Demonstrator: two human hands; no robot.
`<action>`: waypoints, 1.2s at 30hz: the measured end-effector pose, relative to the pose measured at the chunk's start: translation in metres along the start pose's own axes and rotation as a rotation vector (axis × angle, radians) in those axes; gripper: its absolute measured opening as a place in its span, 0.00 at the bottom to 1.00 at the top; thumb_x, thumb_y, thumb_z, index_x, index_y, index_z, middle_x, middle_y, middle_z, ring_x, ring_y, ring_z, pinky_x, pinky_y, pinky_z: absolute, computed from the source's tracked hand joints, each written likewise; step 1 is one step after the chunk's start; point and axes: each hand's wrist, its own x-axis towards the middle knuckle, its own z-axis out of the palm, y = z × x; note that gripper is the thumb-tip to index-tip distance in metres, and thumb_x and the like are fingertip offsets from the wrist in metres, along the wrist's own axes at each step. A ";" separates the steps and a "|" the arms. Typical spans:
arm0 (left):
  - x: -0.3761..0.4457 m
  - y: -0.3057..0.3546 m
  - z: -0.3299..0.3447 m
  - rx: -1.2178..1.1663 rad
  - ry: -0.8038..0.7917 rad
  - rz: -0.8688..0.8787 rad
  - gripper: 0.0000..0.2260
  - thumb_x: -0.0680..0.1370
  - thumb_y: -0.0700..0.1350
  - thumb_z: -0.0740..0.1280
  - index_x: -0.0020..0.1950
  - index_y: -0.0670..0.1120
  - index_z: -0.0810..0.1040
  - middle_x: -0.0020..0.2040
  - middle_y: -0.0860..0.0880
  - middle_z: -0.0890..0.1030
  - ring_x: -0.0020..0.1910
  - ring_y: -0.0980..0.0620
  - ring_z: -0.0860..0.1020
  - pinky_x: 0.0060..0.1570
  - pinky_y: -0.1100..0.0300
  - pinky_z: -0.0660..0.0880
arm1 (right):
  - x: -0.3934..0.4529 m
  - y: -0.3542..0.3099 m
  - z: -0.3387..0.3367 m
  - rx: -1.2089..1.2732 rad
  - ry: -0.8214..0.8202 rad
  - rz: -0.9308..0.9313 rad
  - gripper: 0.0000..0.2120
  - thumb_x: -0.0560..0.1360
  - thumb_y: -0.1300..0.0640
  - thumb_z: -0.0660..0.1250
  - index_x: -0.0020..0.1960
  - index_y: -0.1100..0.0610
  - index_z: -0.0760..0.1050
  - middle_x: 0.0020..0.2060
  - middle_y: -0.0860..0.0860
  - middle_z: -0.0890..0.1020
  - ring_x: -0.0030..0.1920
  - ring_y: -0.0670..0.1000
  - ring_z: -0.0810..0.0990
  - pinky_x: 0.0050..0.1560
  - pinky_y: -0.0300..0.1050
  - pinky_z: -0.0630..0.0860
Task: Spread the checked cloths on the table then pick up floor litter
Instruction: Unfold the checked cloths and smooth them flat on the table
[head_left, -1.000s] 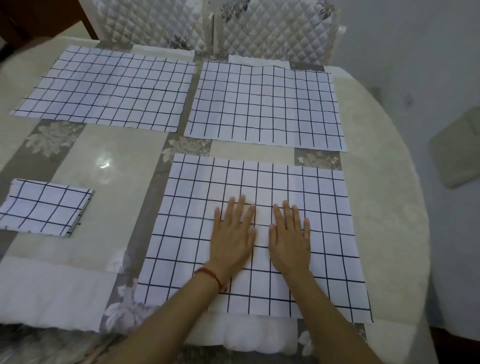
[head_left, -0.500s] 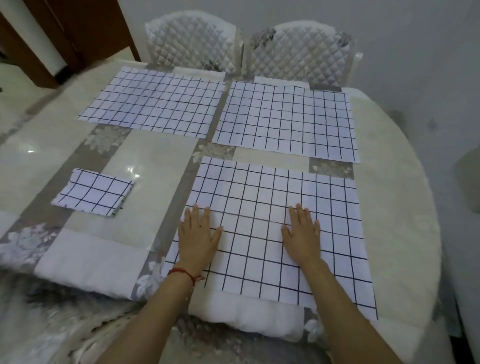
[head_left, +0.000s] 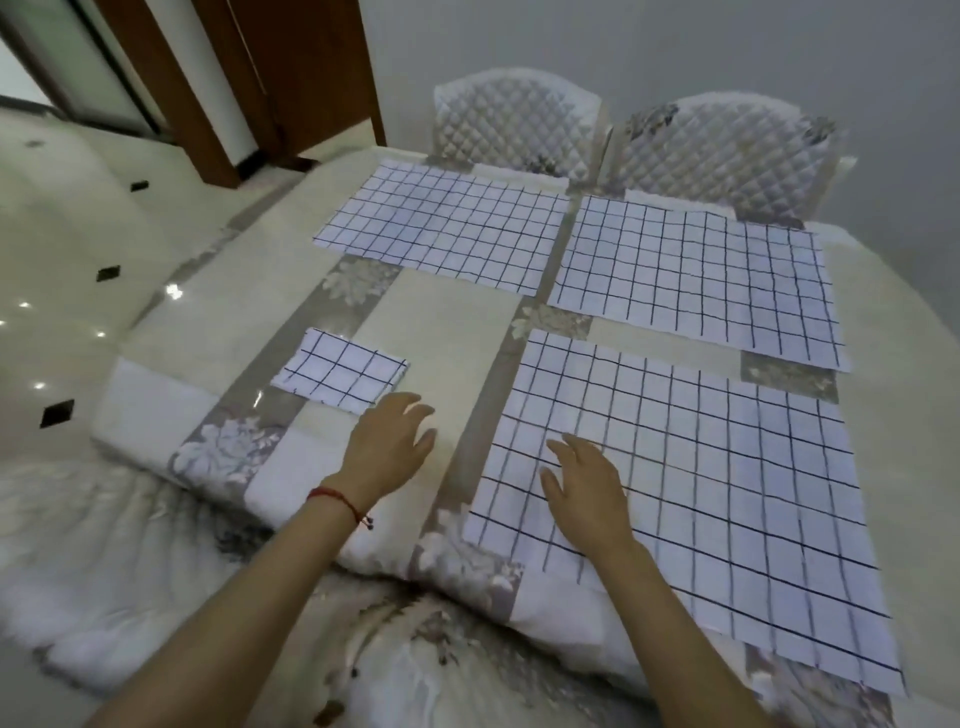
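At ten o'clock from my left hand (head_left: 387, 447), the folded cloth (head_left: 340, 374) lies on the surface (head_left: 441, 332), still to be spread beside three flat ones. My left fingers (head_left: 415, 410) hang relaxed and empty just short of it; my right hand (head_left: 584, 491) hovers, loosely spread, over the near spread cloth (head_left: 701, 467). It looks light, limp and thin, so I'd pinch a free corner layer.

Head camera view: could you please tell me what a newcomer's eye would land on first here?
Three checked cloths lie spread flat on the table: two at the far side, one nearest. A folded checked cloth sits at the left, with the left hand reaching beside it and the right hand over the nearest cloth.
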 end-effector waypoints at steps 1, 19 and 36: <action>0.007 -0.020 -0.005 0.000 0.005 -0.019 0.15 0.76 0.46 0.64 0.60 0.41 0.77 0.64 0.40 0.75 0.65 0.42 0.72 0.60 0.49 0.70 | 0.008 -0.012 0.006 0.007 0.000 0.007 0.24 0.77 0.49 0.52 0.69 0.59 0.66 0.70 0.57 0.67 0.71 0.56 0.64 0.72 0.51 0.58; 0.129 -0.212 -0.022 -0.187 -0.141 -0.206 0.21 0.76 0.46 0.64 0.67 0.40 0.68 0.65 0.37 0.73 0.65 0.39 0.69 0.63 0.47 0.69 | 0.143 -0.184 0.125 -0.055 -0.041 0.126 0.23 0.79 0.53 0.54 0.73 0.55 0.59 0.75 0.54 0.59 0.75 0.52 0.55 0.74 0.48 0.52; 0.142 -0.222 -0.059 -0.502 -0.107 -0.138 0.09 0.72 0.41 0.70 0.33 0.40 0.75 0.33 0.44 0.71 0.36 0.49 0.68 0.37 0.59 0.64 | 0.134 -0.190 0.129 0.428 0.141 0.257 0.24 0.79 0.55 0.58 0.73 0.56 0.58 0.70 0.52 0.67 0.71 0.53 0.64 0.72 0.44 0.57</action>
